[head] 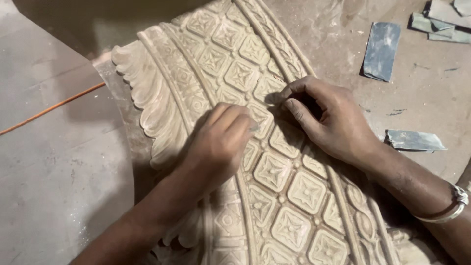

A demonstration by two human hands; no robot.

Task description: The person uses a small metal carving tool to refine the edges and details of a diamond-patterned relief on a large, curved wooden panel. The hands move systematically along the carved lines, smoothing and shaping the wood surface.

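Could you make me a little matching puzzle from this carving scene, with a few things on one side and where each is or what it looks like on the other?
Things:
1. orange cord
2. sandpaper piece
3. bangle
4. carved panel

Descriptions:
A. on the right wrist
B. pale, curved, with diamond-shaped flower tiles
C. thin line across the floor at the left
D. grey-blue sheet on the floor at the upper right

Pairs: 1-C, 2-D, 3-A, 4-B

Both forearms are bare; the right wrist wears a silver metal bangle (454, 206).
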